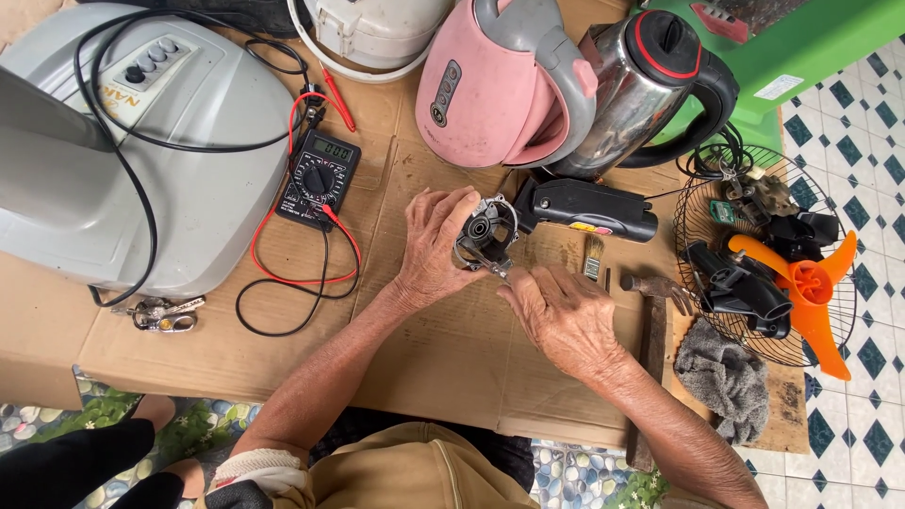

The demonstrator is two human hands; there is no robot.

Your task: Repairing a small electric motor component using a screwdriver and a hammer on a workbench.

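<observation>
Metal motor housing (486, 234) looks rigid, weighty; left hand (436, 247) grips its rim, right hand (563, 316) pinches its lower edge.

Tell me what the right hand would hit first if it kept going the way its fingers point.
The right hand points up-left at the small fan motor that the left hand holds; its fingertips already seem to be at the motor's lower edge, though depth is hard to judge.

cardboard sheet (424, 358) | multimeter (318, 179) | hammer (652, 330) | rag (724, 377) | keys (162, 314)
</observation>
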